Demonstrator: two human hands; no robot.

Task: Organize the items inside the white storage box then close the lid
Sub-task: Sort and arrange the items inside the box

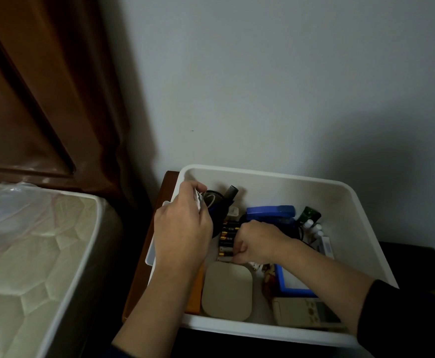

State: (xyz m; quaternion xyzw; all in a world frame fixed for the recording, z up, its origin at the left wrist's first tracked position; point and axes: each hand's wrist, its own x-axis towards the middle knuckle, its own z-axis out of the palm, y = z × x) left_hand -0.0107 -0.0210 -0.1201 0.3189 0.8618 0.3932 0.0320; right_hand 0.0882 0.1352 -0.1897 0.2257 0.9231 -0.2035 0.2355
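Note:
The white storage box [283, 180] stands open on a brown bedside table, with no lid in sight. Inside lie a row of batteries [227, 235], a blue stapler [272, 211], a beige rounded case [227, 291], a remote control [305, 312], a blue-framed item [287, 281], small bottles [313, 226] and a black round object [215, 198]. My left hand [182, 228] is over the box's left side, closed on a small white item [199, 201]. My right hand [256, 241] is in the box's middle, fingers pinched at the nearest battery [225, 258].
A mattress [30, 254] with a plastic wrap lies at the left, close to the table [140, 267]. A brown wooden headboard [38, 86] rises behind it. A plain wall [288, 86] stands right behind the box. An orange flat item [194, 293] lies along the box's left wall.

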